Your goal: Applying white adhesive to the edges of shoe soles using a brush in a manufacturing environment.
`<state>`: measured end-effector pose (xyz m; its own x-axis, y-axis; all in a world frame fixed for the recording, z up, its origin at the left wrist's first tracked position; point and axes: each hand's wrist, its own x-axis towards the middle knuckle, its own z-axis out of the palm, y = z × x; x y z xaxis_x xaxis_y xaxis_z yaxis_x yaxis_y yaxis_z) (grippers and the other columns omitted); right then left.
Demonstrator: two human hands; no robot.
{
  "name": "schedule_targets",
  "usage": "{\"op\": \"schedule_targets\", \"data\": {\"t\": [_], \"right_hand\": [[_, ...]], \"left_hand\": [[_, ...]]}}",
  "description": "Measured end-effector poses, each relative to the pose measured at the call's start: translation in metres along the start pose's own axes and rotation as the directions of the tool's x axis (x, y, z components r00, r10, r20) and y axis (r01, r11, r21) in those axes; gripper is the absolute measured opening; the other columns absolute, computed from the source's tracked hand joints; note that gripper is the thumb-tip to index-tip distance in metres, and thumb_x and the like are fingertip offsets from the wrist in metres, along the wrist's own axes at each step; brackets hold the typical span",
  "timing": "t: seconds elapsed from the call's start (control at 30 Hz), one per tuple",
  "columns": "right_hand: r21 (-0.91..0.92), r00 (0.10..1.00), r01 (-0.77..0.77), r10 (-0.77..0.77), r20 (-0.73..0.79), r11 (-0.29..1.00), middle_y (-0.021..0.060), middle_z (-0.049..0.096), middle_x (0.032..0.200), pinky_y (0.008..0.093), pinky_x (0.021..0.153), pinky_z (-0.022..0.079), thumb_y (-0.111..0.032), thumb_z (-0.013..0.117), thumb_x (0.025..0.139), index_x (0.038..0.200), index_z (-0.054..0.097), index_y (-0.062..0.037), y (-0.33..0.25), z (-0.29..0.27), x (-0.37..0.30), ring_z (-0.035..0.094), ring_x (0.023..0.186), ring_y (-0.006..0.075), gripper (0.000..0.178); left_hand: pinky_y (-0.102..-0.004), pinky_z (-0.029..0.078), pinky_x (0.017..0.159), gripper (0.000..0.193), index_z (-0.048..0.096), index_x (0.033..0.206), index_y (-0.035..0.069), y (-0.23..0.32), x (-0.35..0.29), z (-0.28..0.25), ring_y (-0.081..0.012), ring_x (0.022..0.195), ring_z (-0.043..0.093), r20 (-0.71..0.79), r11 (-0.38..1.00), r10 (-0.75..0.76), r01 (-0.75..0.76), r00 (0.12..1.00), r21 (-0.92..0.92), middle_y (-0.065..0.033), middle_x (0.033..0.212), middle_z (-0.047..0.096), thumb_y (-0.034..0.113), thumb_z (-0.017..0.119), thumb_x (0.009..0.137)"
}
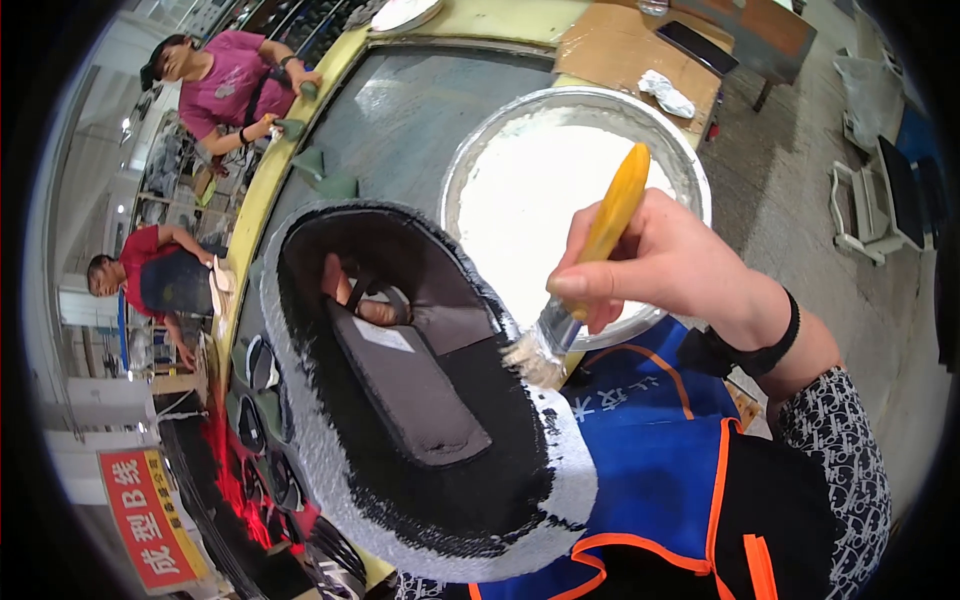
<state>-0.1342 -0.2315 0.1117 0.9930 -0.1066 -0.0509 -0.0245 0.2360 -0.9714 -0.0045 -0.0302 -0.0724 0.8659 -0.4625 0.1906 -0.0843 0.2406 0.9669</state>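
Observation:
My right hand (660, 255) grips a paintbrush (617, 200) by its yellow wooden handle. Its white-coated bristles touch the right edge of a large dark shoe upper (520, 400) held close in front of me. White paste covers a broad, uneven band around the upper's rim; the middle stays black, with a grey-brown strip (410, 385) bearing a small white label. Fingers of my left hand (378, 312) show through the opening in the upper, curled at its far end; the rest of that hand is hidden. Behind the brush stands a wide metal basin (452, 190) of white paste.
A grey work surface with a yellow border (262, 200) runs along the left, carrying green shoe pieces (325, 178) and several dark shoes (262, 420). Two co-workers stand beyond it. Cardboard (600, 50) at the back bears a phone (697, 48) and crumpled white tissue (667, 93).

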Motion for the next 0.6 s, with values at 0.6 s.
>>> {"op": "schedule_targets", "data": {"t": [0.6], "right_hand": [[-0.504,0.811,0.192,-0.425,-0.402,0.842,0.009,0.056,0.131,0.0282,0.091,0.048,-0.025,0.052,0.101,0.135,0.054,-0.0068,0.043,-0.089,-0.012,0.057,0.112,0.0199,0.039]], "left_hand": [[-0.0268,0.053,0.076,0.054,0.034,0.139,0.002,0.093,-0.036,-0.063,-0.012,0.097,0.059,-0.431,0.95,0.3,-0.226,0.851,0.215,-0.0103,0.111,0.058,0.009,0.062,0.094]]}}
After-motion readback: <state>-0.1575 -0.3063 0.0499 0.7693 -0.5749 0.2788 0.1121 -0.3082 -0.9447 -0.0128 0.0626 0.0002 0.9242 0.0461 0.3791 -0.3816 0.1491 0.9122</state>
